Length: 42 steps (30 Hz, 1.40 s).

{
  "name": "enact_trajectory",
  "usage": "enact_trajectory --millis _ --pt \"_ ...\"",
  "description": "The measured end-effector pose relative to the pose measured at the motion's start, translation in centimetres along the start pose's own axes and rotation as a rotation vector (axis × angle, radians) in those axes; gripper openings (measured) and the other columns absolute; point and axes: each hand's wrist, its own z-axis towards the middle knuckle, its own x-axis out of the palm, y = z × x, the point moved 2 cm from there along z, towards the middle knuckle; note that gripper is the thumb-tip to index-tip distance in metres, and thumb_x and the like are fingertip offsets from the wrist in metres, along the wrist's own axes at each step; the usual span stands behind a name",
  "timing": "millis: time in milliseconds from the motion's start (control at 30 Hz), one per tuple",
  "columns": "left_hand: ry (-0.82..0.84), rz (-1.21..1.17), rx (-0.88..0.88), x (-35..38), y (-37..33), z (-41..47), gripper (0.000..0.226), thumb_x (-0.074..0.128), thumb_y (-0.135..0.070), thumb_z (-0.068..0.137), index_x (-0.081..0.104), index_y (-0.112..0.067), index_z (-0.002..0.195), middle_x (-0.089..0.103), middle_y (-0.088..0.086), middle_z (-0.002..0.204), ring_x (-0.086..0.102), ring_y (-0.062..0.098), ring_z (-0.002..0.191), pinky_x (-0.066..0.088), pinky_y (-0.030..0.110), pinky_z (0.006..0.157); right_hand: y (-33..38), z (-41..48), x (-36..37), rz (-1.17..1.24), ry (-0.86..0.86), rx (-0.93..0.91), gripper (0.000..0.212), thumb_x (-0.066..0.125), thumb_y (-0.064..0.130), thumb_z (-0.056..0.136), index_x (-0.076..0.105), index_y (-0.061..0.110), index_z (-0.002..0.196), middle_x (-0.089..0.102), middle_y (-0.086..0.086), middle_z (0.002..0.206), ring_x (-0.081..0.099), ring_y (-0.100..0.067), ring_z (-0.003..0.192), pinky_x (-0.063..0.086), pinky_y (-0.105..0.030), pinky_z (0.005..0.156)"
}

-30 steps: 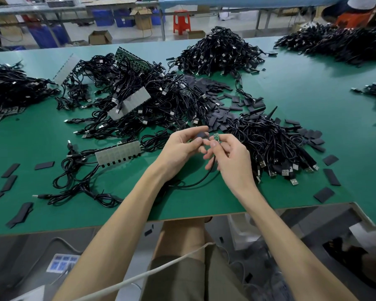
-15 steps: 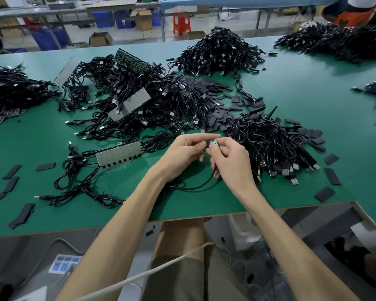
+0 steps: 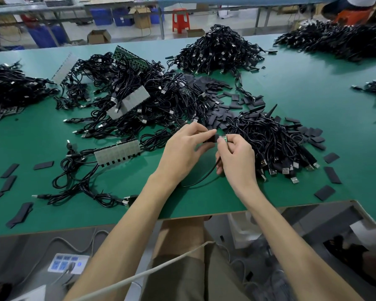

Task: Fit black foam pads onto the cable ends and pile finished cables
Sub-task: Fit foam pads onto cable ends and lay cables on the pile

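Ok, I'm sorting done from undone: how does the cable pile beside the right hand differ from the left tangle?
The pile is heaped tight, plugs bunched nearest; the tangle sprawls. The tangle holds grey strips; the pile shows none. Both: black cables, silver plugs.

Matt black foam pads, glossy cables (bright metal plugs), smooth green table

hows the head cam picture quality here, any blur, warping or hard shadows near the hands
Head view: wide-angle warp bows the table edges; lighting is even, with only soft shadows under the left hand and right hand; the foam pad and the cable end they pinch are fairly sharp but small; the far right cable pile near the frame corner looks smeared.
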Motion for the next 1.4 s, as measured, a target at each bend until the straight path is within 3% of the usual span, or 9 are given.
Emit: enact_trajectory --millis 100,200,333,400,600,700,933,1133,1400 --pt "0.0 0.061 0.007 0.3 -0.3 0.0 0.032 0.074 -0.023 0.091 0.074 -0.012 0.122 0.071 0.006 0.105 0.067 0.027 0.095 0.056 0.044 0.081 0.2 -0.1 0.1 -0.009 0.033 -0.025 0.016 0.052 0.027 0.106 0.061 0.016 0.1 0.069 -0.001 0.063 0.058 -0.016 0.039 0.045 -0.026 0.04" --pt "-0.005 -0.071 -0.069 0.3 0.0 0.0 0.027 0.075 -0.019 0.09 0.077 -0.01 0.116 0.072 0.006 0.102 0.069 0.024 0.089 0.056 0.041 0.082 0.4 -0.2 0.2 0.016 0.062 -0.063 0.015 0.052 0.03 0.107 0.059 0.019 0.101 0.068 -0.002 0.064 0.058 -0.015 0.044 0.047 -0.026 0.045" --pt "-0.098 -0.282 -0.292 -0.2 1.3 0.1 0.026 0.083 -0.014 0.081 0.079 -0.007 0.106 0.075 0.002 0.094 0.067 0.008 0.082 0.053 0.022 0.082 0.7 -0.2 0.2 0.012 0.09 -0.122 0.012 0.052 0.029 0.107 0.061 0.024 0.102 0.066 0.001 0.066 0.06 -0.017 0.054 0.047 -0.031 0.057" --pt "-0.126 -0.468 -0.477 -0.4 1.8 0.0 0.025 0.084 -0.012 0.081 0.08 -0.007 0.105 0.078 0.001 0.092 0.068 0.006 0.081 0.055 0.024 0.083 0.7 -0.2 0.3 0.016 0.126 -0.118 0.012 0.051 0.026 0.108 0.062 0.023 0.106 0.064 0.002 0.067 0.061 -0.019 0.056 0.05 -0.034 0.059" --pt "-0.157 -0.909 -0.636 -0.8 2.3 -0.1 0.011 0.076 -0.009 0.088 0.08 -0.009 0.098 0.078 0.014 0.091 0.074 0.034 0.089 0.058 0.044 0.086 0.4 -0.5 1.0 -0.185 0.259 -0.138 0.03 0.044 0.024 0.109 0.055 0.02 0.137 0.059 0.008 0.08 0.049 -0.001 0.062 0.037 -0.018 0.063" --pt "-0.081 -1.143 -0.744 -0.9 2.4 -0.4 0.014 0.076 -0.019 0.087 0.08 -0.011 0.098 0.077 0.011 0.096 0.073 0.026 0.093 0.057 0.03 0.079 0.5 -0.6 1.2 -0.222 0.291 -0.151 0.039 0.042 0.02 0.11 0.049 0.016 0.148 0.06 0.006 0.085 0.049 -0.002 0.067 0.038 -0.025 0.069" --pt "-0.012 -1.233 -0.801 -0.5 2.5 -0.7 0.026 0.079 -0.028 0.08 0.078 -0.012 0.101 0.077 0.005 0.099 0.073 0.018 0.09 0.057 0.025 0.076 1.2 -1.0 0.9 -0.18 0.188 -0.225 0.009 0.051 0.013 0.105 0.045 0.02 0.105 0.07 0.008 0.078 0.062 -0.011 0.052 0.049 -0.026 0.061" --pt "0.013 -1.285 -0.851 -0.5 2.8 -0.7 0.026 0.079 -0.026 0.084 0.075 -0.009 0.103 0.075 0.006 0.1 0.071 0.018 0.089 0.056 0.024 0.075 1.5 -1.5 0.9 -0.295 0.164 -0.268 0.016 0.051 0.016 0.105 0.041 0.024 0.096 0.068 0.011 0.079 0.063 -0.011 0.055 0.054 -0.046 0.061" --pt "0.028 -1.251 -0.837 -0.4 2.8 -0.7 0.018 0.08 -0.028 0.087 0.078 -0.013 0.095 0.075 0.008 0.102 0.072 0.019 0.089 0.056 0.026 0.074 2.2 -1.9 0.8 -0.428 0.125 -0.296 0.01 0.052 0.018 0.106 0.045 0.017 0.099 0.069 0.007 0.087 0.063 -0.022 0.066 0.053 -0.047 0.064"
